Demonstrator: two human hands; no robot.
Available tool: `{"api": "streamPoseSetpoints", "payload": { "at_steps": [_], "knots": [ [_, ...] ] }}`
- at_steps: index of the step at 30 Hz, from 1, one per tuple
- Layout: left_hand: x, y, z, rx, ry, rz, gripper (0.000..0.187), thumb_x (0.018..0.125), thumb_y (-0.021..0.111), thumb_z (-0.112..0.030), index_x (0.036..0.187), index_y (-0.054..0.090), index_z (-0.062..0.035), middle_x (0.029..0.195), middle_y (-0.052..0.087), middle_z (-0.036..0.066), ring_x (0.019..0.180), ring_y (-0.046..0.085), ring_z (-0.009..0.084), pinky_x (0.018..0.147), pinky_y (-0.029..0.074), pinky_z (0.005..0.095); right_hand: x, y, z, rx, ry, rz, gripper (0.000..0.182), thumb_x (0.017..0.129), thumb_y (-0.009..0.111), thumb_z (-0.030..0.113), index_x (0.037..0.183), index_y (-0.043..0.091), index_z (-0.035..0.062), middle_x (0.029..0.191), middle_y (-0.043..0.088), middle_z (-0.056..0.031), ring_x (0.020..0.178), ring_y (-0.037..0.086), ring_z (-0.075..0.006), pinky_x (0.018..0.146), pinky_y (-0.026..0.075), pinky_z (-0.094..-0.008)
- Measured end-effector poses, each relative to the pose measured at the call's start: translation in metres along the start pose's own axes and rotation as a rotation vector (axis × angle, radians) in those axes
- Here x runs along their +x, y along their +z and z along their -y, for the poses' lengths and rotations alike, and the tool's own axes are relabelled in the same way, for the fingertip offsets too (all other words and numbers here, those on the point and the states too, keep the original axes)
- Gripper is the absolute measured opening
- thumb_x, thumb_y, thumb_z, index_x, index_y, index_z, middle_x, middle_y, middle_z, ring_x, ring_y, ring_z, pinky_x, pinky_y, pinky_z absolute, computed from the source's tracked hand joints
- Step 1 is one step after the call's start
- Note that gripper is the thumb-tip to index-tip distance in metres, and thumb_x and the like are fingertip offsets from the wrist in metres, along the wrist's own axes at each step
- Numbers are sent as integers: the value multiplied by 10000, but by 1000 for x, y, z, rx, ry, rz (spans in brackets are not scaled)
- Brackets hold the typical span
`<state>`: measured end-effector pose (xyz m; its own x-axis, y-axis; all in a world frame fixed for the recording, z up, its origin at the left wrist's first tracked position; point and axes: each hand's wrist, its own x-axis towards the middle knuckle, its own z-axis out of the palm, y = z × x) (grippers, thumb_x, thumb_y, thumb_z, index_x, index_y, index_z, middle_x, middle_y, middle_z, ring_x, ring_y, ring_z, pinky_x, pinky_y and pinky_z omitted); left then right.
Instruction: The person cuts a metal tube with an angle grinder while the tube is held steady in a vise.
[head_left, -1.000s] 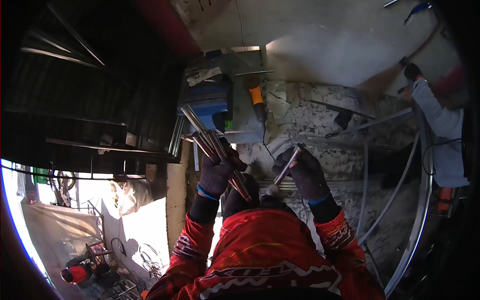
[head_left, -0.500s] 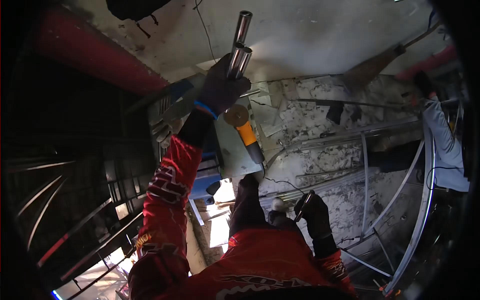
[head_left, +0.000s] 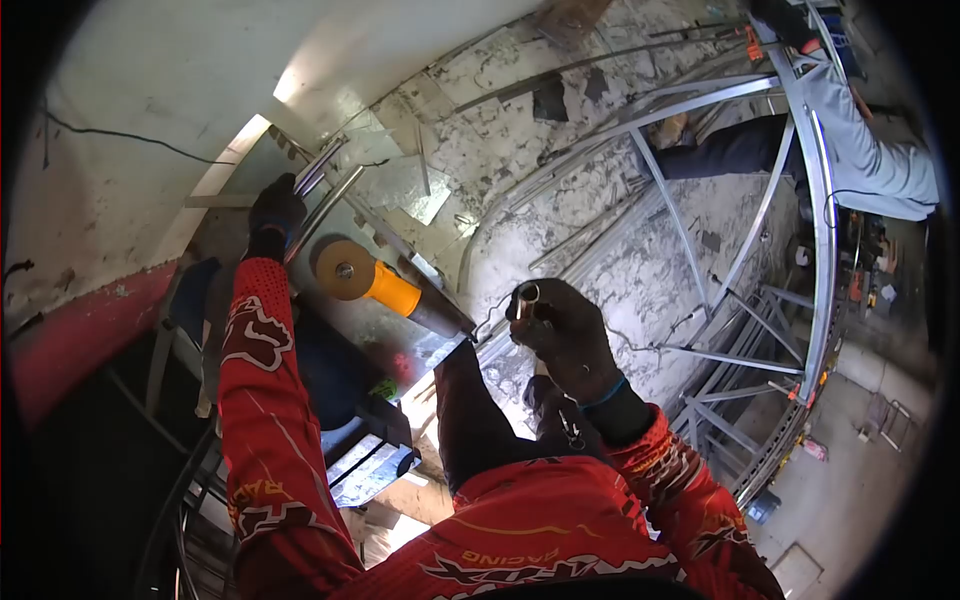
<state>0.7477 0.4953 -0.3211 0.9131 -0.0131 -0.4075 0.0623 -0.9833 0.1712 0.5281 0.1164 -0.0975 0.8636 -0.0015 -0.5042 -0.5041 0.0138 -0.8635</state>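
My left hand [head_left: 277, 212], in a dark glove, is closed around shiny metal tubes [head_left: 318, 168] at the far side of the metal work surface. Another long tube [head_left: 335, 200] lies just right of it. In front of me, my right hand [head_left: 565, 335], also gloved, pinches a short metal tube [head_left: 527, 295] with its open end showing. Between the two hands lies an orange angle grinder [head_left: 395, 288] with a brown disc [head_left: 343, 268], its dark handle pointing toward my right hand.
A co-worker in a grey sleeve [head_left: 870, 150] is at the upper right beside a large welded metal frame [head_left: 820, 230]. Long metal strips [head_left: 600, 235] lie across the stained floor. A grey wall [head_left: 150, 100] with a red lower band [head_left: 100, 340] stands at the left.
The view has turned right. My left hand has lowered the tubes toward the work surface. My right hand has risen with its short tube, farther from my body.
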Motion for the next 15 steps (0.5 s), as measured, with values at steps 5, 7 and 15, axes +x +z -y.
{"api": "streamPoseSetpoints", "payload": {
  "at_steps": [5, 7, 15],
  "knots": [
    [2, 13, 2, 104, -9, 84, 255, 906, 567, -198, 1146, 616, -127, 1140, 701, 178, 1108, 653, 404, 924, 523, 533, 19, 12, -4, 54, -5, -48, 334, 862, 781, 54, 1170, 652, 67, 954, 627, -15, 868, 607, -100, 781, 530, -273],
    [1, 16, 0, 114, -5, 86, 248, 905, 568, -198, 1139, 614, -133, 1124, 702, 180, 1096, 657, 405, 912, 524, 538, 23, 12, 0, 34, 5, -49, 313, 878, 777, 76, 1162, 646, 66, 942, 638, -23, 855, 607, -95, 765, 526, -263],
    [5, 28, 22, 155, 99, -4, 179, 949, 551, -209, 1106, 602, -140, 1062, 698, 189, 1028, 671, 412, 853, 526, 560, 22, 11, -4, 492, 138, 38, 352, 949, 701, 222, 1223, 586, 34, 1028, 670, -80, 960, 675, -197, 875, 559, -359]
  ]
}}
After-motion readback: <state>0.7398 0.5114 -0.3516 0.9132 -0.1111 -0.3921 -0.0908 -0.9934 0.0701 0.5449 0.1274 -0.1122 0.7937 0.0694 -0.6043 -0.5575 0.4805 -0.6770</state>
